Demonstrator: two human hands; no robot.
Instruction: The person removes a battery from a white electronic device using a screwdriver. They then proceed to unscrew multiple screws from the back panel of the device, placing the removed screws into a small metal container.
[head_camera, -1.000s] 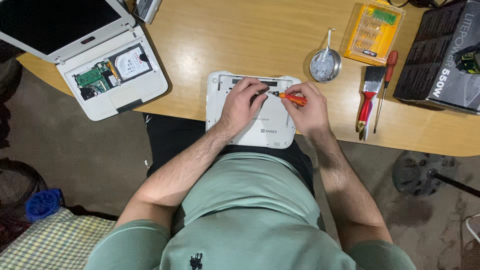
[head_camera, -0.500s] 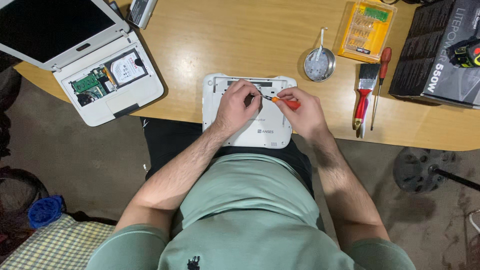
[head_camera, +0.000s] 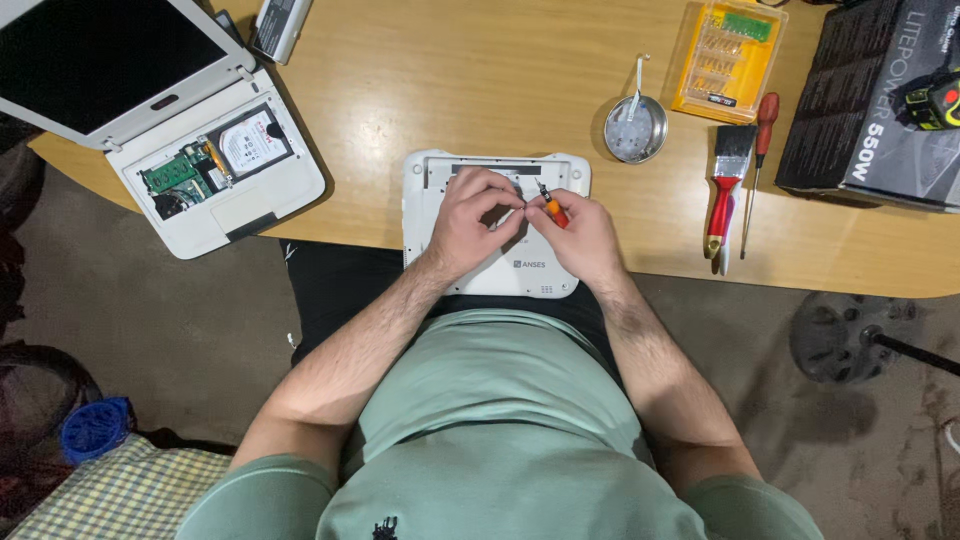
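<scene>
I see my right hand (head_camera: 585, 232) pinching a small orange-handled screwdriver (head_camera: 551, 207), tip down on the white laptop base (head_camera: 495, 222) at the worktop's (head_camera: 450, 90) near edge. My left hand (head_camera: 472, 218) rests curled on that base, fingertips just beside the tool.

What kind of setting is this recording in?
Probably a home or small-shop electronics repair bench: an opened white laptop showing its circuit board and drive, a yellow plastic case of screwdriver bits, and a red-handled brush lie on the light wooden table.
</scene>
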